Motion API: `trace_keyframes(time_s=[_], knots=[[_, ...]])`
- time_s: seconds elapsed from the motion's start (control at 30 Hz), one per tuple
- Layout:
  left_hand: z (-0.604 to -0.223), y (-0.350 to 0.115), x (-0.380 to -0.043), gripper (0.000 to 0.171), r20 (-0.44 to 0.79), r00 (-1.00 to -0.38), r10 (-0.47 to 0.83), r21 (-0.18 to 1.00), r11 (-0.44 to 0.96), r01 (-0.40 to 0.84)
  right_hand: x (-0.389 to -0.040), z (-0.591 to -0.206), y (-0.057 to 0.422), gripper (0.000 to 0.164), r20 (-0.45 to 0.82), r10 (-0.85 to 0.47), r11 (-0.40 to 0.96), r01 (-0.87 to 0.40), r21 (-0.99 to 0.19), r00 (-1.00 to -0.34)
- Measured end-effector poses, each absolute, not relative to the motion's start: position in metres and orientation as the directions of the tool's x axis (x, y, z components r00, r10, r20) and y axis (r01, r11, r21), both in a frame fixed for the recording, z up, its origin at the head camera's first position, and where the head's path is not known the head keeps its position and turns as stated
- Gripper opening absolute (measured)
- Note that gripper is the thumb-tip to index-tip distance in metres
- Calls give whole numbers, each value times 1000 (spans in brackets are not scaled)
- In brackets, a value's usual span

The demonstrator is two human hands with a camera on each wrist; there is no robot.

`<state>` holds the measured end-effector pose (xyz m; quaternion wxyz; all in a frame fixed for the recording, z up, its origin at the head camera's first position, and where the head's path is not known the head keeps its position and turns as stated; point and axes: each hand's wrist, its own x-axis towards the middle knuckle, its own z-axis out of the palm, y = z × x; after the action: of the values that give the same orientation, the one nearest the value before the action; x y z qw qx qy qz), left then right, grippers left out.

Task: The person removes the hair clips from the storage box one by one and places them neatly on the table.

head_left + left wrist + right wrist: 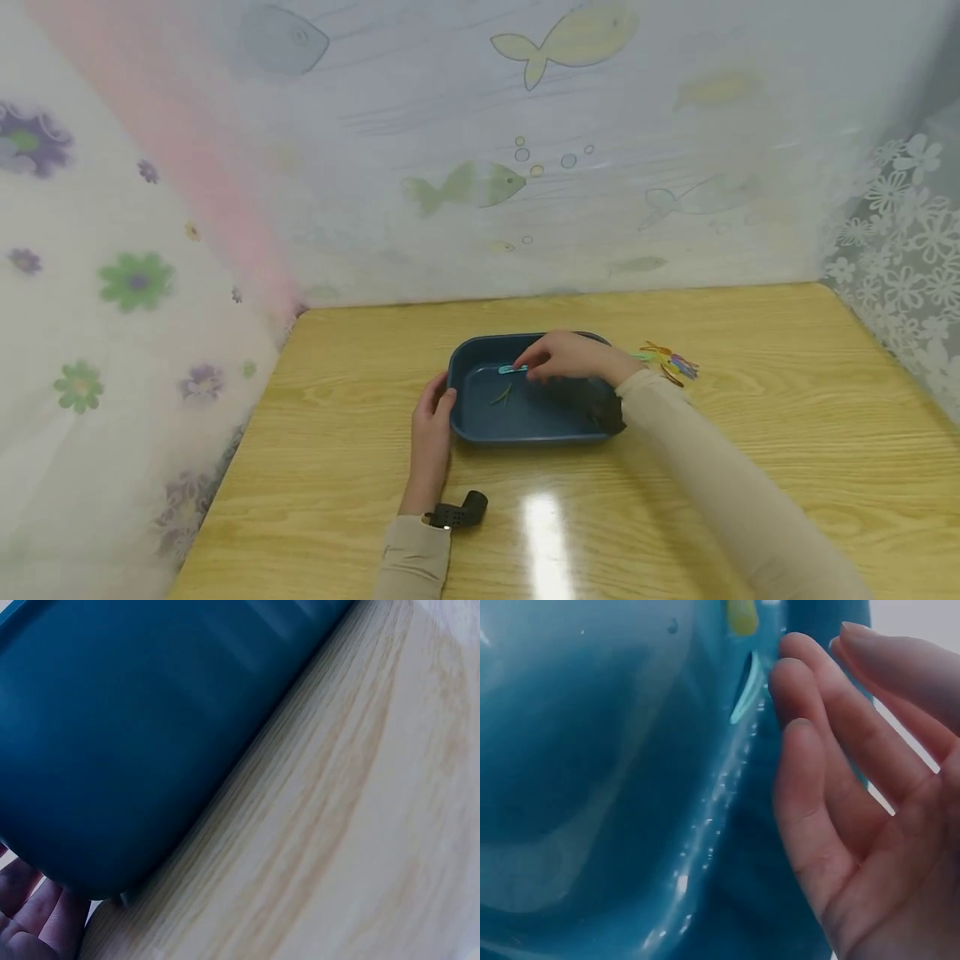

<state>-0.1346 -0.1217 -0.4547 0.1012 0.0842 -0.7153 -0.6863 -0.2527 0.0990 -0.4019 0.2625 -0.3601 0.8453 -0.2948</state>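
A dark blue rectangular tray [536, 439] stands on the wooden table. My left hand [433, 421] grips its left side, thumb at the rim; in the left wrist view its fingers [56, 919] bend against the tray's lower corner. Inside the tray my right hand [573, 354] hovers with relaxed fingers. Beside its fingertips lies a thin teal looped clip [507, 369]. In the right wrist view a small gap separates those fingers [801, 765] from the teal clip [748, 690]. Closer to the middle of the tray lies a V-shaped olive clip [502, 395].
Several coloured clips [675, 363] lie in a loose pile right of the tray. A yellow piece [741, 616] shows at the top of the right wrist view. Fish-patterned sheeting [465, 183] hangs behind the table [337, 467], flowered sheeting [135, 333] at its left.
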Motion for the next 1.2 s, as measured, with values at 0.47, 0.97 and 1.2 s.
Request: trace_keyframes(time_s=[0.47,0.97,1.2], knots=[[-483,-128,-147,34,63,-961,-269,997,54,50,-262,-419,79,35,-286,-761,575,-400,-713,-582],[-476,-127,-144,34,59,-965,-257,998,27,54,-258,-430,68,23,-306,-746,608,-417,-676,-591],[-486,-128,-147,33,83,-960,-268,996,39,75,-257,-433,64,13,-315,-723,630,-399,-667,-615]])
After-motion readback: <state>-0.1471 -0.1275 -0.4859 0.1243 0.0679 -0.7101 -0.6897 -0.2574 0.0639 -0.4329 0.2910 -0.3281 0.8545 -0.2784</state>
